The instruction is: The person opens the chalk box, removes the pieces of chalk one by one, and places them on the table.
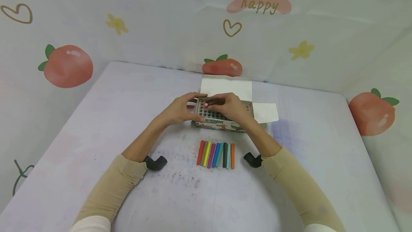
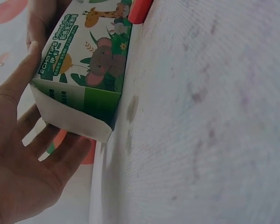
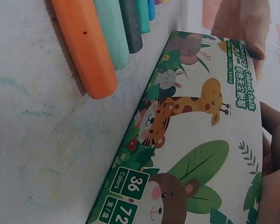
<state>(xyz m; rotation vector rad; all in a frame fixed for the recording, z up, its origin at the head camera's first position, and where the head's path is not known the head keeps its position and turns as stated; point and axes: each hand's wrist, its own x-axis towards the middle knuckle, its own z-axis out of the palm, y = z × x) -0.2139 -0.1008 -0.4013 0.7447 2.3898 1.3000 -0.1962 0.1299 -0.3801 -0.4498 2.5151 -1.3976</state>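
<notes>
A cardboard box of colored chalk (image 1: 222, 126), printed with cartoon animals, stands with its lid folded back and a grid of round holes on top. My left hand (image 1: 177, 110) grips the box's left end, thumb on the front top edge and fingers round the side and back. Over the grid, my right hand (image 1: 230, 108) pinches a pink chalk stick (image 1: 206, 105) near the left holes; how deep the stick sits is hidden. In the left wrist view, a white end flap (image 2: 70, 116) hangs beside the left fingers. The right wrist view shows the box's printed front (image 3: 186, 126).
A row of several chalk sticks lies on the table in front of the box, from a red stick (image 1: 200, 152) to an orange stick (image 1: 233, 156). The open lid (image 1: 226, 86) extends backward, and a side flap (image 1: 265, 112) sticks out right. A printed cloth hangs behind.
</notes>
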